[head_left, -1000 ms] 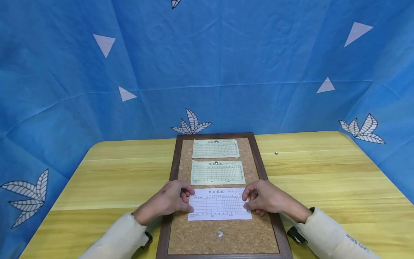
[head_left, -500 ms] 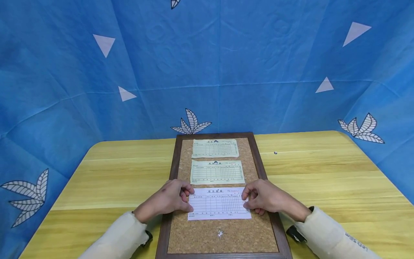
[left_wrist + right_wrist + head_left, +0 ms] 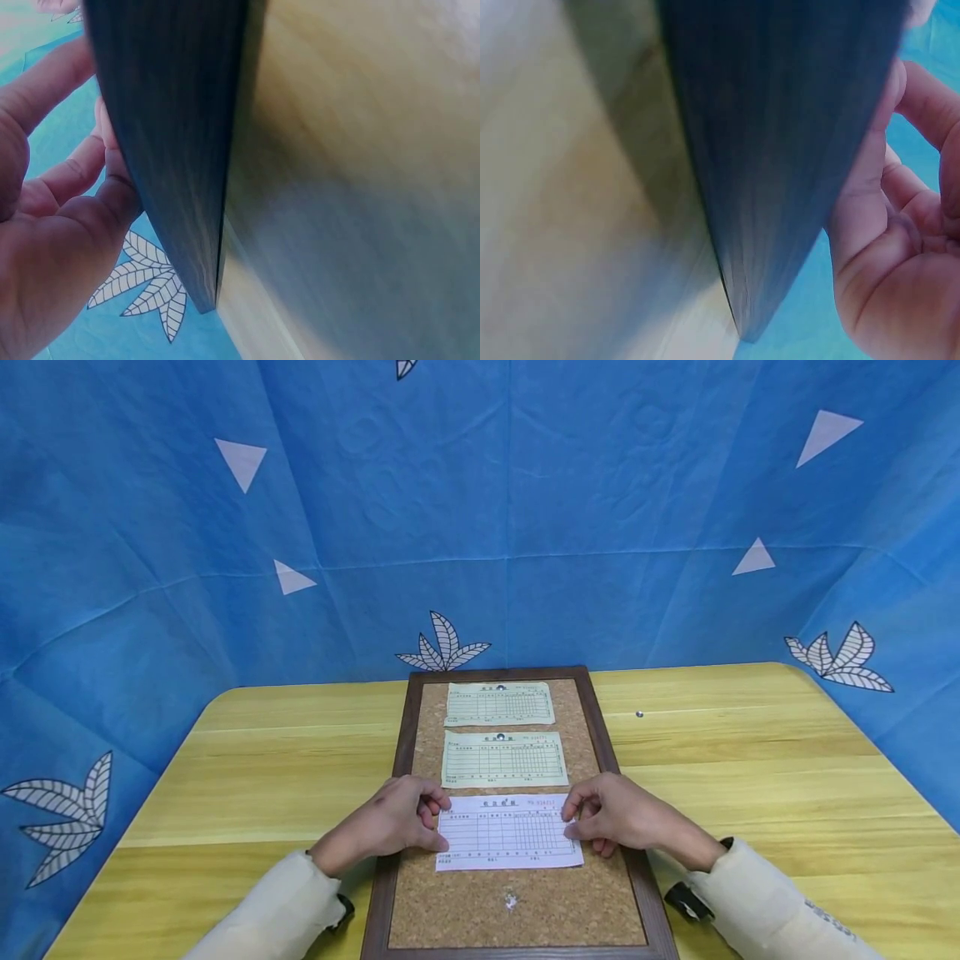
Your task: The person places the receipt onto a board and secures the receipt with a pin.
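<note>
A white printed receipt slip (image 3: pixel 502 835) lies across the lower half of a cork board (image 3: pixel 435 910) with a dark wooden frame (image 3: pixel 648 885). My left hand (image 3: pixel 397 818) holds the slip's left end with bent fingers, the forefinger near the top corner and the thumb lower down. Opposite it, my right hand (image 3: pixel 615 814) holds the right end in the same way. A small dark spot shows at the slip's top middle; I cannot tell whether it is a tack. In the wrist views the frame's side (image 3: pixel 172 150) hides the slip.
Two pale green receipt slips (image 3: pixel 504 760) lie higher on the board, each with a round tack (image 3: pixel 501 737) near its top edge. A small metal tack-like piece (image 3: pixel 640 715) lies on the wooden table (image 3: pixel 750 760), right of the board. A blue cloth (image 3: pixel 600 510) hangs behind.
</note>
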A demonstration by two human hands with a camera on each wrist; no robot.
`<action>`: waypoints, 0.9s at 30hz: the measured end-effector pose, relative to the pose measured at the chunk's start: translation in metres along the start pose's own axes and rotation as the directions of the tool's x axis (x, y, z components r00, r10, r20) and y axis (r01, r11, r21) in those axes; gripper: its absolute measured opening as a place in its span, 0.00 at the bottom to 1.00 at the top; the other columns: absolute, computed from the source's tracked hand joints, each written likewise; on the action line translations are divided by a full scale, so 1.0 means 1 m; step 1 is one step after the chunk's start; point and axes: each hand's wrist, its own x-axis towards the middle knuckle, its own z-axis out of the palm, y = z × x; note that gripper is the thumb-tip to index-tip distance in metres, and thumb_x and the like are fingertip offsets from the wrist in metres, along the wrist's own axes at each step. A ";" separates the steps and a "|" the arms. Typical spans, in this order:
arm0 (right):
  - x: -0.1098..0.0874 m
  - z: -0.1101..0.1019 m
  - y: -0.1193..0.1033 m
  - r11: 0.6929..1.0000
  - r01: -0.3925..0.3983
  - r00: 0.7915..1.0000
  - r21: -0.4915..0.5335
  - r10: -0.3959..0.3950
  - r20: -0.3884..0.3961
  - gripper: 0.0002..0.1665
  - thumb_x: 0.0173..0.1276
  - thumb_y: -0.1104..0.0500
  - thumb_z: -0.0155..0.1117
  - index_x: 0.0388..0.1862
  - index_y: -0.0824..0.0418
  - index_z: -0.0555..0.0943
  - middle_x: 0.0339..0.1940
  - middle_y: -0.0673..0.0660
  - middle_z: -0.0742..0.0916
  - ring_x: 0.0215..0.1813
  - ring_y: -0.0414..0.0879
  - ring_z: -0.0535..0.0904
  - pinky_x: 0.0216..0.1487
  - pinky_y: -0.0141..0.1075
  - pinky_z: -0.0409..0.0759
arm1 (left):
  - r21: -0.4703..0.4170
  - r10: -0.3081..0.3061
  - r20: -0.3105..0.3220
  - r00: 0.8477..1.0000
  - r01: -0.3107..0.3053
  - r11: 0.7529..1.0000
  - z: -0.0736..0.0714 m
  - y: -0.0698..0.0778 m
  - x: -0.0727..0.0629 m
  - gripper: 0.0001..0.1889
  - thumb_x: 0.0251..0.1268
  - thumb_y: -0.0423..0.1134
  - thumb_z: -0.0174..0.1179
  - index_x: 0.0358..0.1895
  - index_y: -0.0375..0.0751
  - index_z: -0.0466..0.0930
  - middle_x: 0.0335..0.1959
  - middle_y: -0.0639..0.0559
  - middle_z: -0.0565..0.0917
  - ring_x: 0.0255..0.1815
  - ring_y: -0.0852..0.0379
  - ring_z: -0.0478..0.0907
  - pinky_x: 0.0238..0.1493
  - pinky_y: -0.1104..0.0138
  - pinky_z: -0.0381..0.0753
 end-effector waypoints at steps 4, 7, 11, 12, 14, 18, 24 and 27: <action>0.000 -0.007 0.000 1.000 0.002 1.000 0.000 -0.002 -0.013 0.04 0.67 0.64 0.69 0.36 0.65 0.82 0.19 0.54 0.80 0.20 0.44 0.78 0.24 0.39 0.82 | 0.000 -0.010 0.001 1.000 0.010 1.000 0.000 0.000 0.000 0.19 0.43 0.26 0.79 0.39 0.37 0.81 0.31 0.49 0.75 0.30 0.56 0.71 0.36 0.65 0.73; 0.001 -0.013 -0.002 1.000 0.003 1.000 0.009 -0.003 -0.020 0.05 0.68 0.63 0.68 0.37 0.65 0.82 0.20 0.54 0.80 0.22 0.44 0.78 0.25 0.40 0.82 | -0.008 -0.015 0.003 1.000 0.015 1.000 0.000 0.000 -0.001 0.19 0.43 0.25 0.79 0.39 0.37 0.81 0.30 0.49 0.75 0.30 0.56 0.71 0.35 0.65 0.73; 0.002 -0.022 -0.003 1.000 -0.002 0.999 0.024 0.002 -0.035 0.07 0.69 0.62 0.66 0.40 0.67 0.83 0.22 0.54 0.81 0.25 0.45 0.78 0.27 0.40 0.83 | -0.014 -0.007 0.008 1.000 0.007 1.000 0.000 0.000 -0.001 0.19 0.44 0.25 0.78 0.39 0.36 0.80 0.30 0.49 0.75 0.30 0.56 0.72 0.34 0.66 0.73; 0.002 -0.024 -0.003 1.000 -0.002 0.999 0.029 0.003 -0.040 0.08 0.69 0.62 0.66 0.41 0.67 0.83 0.23 0.54 0.82 0.25 0.45 0.78 0.27 0.40 0.83 | -0.015 -0.004 0.009 1.000 0.004 1.000 0.000 0.000 -0.001 0.19 0.44 0.25 0.78 0.39 0.36 0.80 0.30 0.49 0.75 0.30 0.56 0.72 0.34 0.67 0.73; 0.003 -0.029 -0.002 0.999 0.002 0.999 0.033 0.000 -0.050 0.09 0.70 0.62 0.65 0.42 0.68 0.82 0.24 0.55 0.82 0.26 0.45 0.78 0.28 0.41 0.84 | -0.014 0.000 0.010 1.000 0.000 1.000 0.000 -0.001 -0.002 0.19 0.44 0.25 0.78 0.39 0.36 0.80 0.30 0.49 0.75 0.30 0.56 0.71 0.33 0.67 0.73; 0.004 -0.037 0.002 0.999 0.020 0.998 0.043 -0.017 -0.065 0.10 0.71 0.63 0.63 0.44 0.70 0.81 0.26 0.56 0.82 0.27 0.46 0.78 0.29 0.40 0.84 | -0.010 0.000 0.008 1.000 0.000 1.000 0.001 -0.001 -0.001 0.19 0.43 0.26 0.79 0.39 0.36 0.80 0.30 0.49 0.75 0.30 0.56 0.71 0.34 0.67 0.73; 0.006 -0.048 0.007 0.998 0.032 0.995 0.057 -0.026 -0.098 0.12 0.72 0.62 0.62 0.47 0.72 0.82 0.28 0.58 0.82 0.30 0.47 0.78 0.31 0.39 0.83 | -0.013 -0.005 0.009 1.000 0.005 1.000 0.001 -0.001 -0.001 0.19 0.43 0.26 0.79 0.39 0.37 0.80 0.30 0.49 0.75 0.30 0.56 0.72 0.34 0.66 0.73; 0.007 -0.054 0.009 0.998 0.024 0.993 0.052 -0.018 -0.116 0.12 0.73 0.62 0.62 0.47 0.71 0.81 0.29 0.58 0.82 0.30 0.47 0.78 0.31 0.40 0.84 | -0.014 -0.004 0.010 1.000 0.004 1.000 0.000 -0.001 0.000 0.19 0.43 0.26 0.79 0.39 0.37 0.80 0.30 0.49 0.75 0.30 0.56 0.72 0.34 0.66 0.73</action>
